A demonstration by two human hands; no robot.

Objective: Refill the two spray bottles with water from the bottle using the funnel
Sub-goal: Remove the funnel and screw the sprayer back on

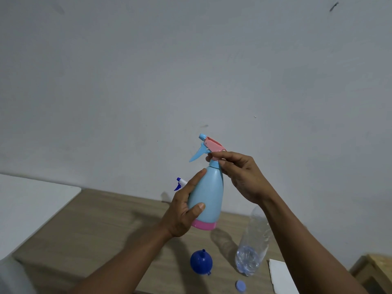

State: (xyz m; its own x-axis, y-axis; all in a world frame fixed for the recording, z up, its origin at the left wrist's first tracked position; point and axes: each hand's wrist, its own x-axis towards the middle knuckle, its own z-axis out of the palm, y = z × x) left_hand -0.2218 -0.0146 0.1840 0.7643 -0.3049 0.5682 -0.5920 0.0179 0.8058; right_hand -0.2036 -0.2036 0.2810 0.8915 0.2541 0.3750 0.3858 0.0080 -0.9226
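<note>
Pale blue plastic fills my left hand (182,211): I grip the light blue spray bottle (206,196) around its belly, thumb across the front, fingers wrapped behind where I cannot see them. It is held upright, well above the wooden table (101,225), with its pink base band showing below my palm. My right hand (237,175) pinches the neck just under the pink and blue trigger head (209,147), fingertips closed on the collar; my fingers cover the joint, so I cannot tell whether the head is loose or tight.

Behind my left hand, only the white and dark blue nozzle of the second spray bottle (180,183) pokes out to the left; its body is hidden.

On the table nearer me, the blue funnel (201,262) lies mouth down, spout pointing up. Just right of it stands the clear water bottle (253,247), uncapped, with a little water in its bottom; my right forearm cuts across its upper part. Its blue cap (240,286) lies near the bottom edge. A white sheet (280,274) at the right is partly covered by my arm.
</note>
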